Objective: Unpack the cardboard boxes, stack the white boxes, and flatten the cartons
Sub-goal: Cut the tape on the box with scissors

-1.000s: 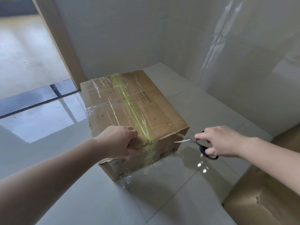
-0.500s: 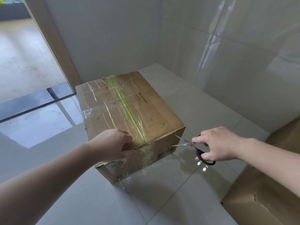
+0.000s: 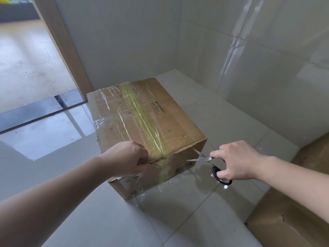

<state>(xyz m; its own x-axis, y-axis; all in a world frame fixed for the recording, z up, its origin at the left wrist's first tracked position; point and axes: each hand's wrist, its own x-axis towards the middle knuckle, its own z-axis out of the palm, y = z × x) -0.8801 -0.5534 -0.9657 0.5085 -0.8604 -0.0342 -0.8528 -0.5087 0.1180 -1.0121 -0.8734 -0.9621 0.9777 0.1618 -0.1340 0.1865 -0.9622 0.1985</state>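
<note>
A brown cardboard box [image 3: 170,122] stands closed on the glossy tiled floor, sealed with a yellowish tape strip [image 3: 142,120] down its middle and clear tape across it. My left hand [image 3: 127,158] grips the box's near top edge with curled fingers. My right hand [image 3: 235,160] holds black-handled scissors [image 3: 209,164]. Their blades are spread apart and point left at the box's near right side, just below the top corner. No white boxes are visible.
A second cardboard carton [image 3: 293,216] sits at the lower right, cut off by the frame. Tiled walls [image 3: 249,59] close in behind and to the right. A doorway with a wooden frame [image 3: 67,50] opens at the upper left.
The scissors' blades have opened and moved left until their tips reach the box's near side. My left hand keeps its grip on the box edge.
</note>
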